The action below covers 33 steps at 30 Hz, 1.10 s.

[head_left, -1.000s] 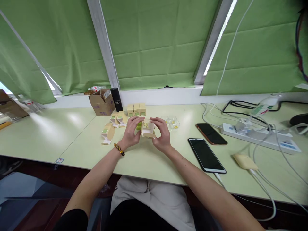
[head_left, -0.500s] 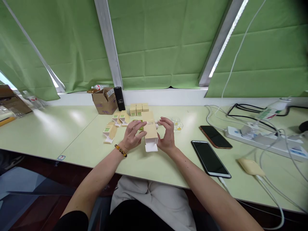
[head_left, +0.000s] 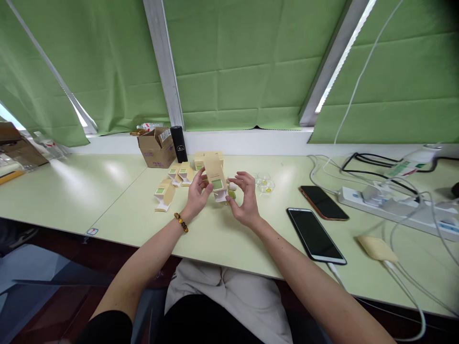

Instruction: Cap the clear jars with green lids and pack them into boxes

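Observation:
My left hand (head_left: 199, 192) is closed around the left side of a small cream carton (head_left: 214, 168), held tilted above the table. The carton's green square label (head_left: 217, 184) faces me, and a white flap hangs open at its lower end. My right hand (head_left: 245, 199) is beside the carton with fingers spread and curved; its thumb tip is close to the flap, and I cannot tell if it touches. Between that hand and the carton, a green object (head_left: 232, 194) and a small white object (head_left: 232, 186) are partly hidden. Clear cups with yellow bits (head_left: 266, 186) stand further right.
Several cream cartons with open flaps (head_left: 164, 195) lie to the left, and more cartons (head_left: 199, 160) stand behind. A cardboard box (head_left: 157, 149) and black cylinder (head_left: 179, 145) are at the back. Two phones (head_left: 315, 235), a power strip (head_left: 394, 210) and cables occupy the right.
The carton has turned and tilted up, so its green label now shows and its flap end has moved away from me. My left hand grips its side, while my right hand remains alongside.

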Tool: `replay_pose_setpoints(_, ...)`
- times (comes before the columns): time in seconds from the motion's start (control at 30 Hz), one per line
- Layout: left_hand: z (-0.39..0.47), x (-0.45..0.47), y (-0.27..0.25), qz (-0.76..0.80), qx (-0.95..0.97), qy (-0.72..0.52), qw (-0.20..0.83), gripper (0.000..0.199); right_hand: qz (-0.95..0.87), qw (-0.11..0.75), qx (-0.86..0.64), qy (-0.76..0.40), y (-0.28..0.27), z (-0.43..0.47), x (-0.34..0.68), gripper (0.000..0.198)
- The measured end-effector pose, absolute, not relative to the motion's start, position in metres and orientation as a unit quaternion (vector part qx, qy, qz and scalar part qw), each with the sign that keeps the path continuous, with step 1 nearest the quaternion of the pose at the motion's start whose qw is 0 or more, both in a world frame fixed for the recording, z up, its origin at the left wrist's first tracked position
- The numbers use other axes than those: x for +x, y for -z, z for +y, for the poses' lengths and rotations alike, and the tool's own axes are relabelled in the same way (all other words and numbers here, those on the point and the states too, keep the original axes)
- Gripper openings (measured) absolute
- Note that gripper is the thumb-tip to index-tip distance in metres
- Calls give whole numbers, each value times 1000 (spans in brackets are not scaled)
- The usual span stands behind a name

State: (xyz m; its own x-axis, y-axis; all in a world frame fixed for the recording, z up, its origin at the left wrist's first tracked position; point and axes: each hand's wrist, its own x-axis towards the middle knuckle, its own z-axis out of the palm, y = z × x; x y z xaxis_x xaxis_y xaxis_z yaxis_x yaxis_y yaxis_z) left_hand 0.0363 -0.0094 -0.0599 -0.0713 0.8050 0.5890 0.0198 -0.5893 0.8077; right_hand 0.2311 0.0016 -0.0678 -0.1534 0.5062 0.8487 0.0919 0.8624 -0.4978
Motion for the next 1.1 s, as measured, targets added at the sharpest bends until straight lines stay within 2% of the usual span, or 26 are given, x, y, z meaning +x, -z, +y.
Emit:
replay_pose_setpoints(0.1, -9, 36, 58, 349, 584, -650, 338, 81, -747, 595, -203, -214, 66, -1, 232, 54)
replay_pose_setpoints(0.4, -15, 40, 55, 385, 602, -630, 304, 61, -739, 554, -216, -317, 66, 2, 236, 40)
replay_pose_setpoints(0.63, -17, 37, 55, 357, 654, -615, 259, 47, -708, 566, -219, -361, 67, 7, 236, 44)
replay_pose_setpoints(1.1, -19, 37, 57, 328, 680, -609, 242, 48, -704, 559, -217, -381, 64, 5, 238, 49)
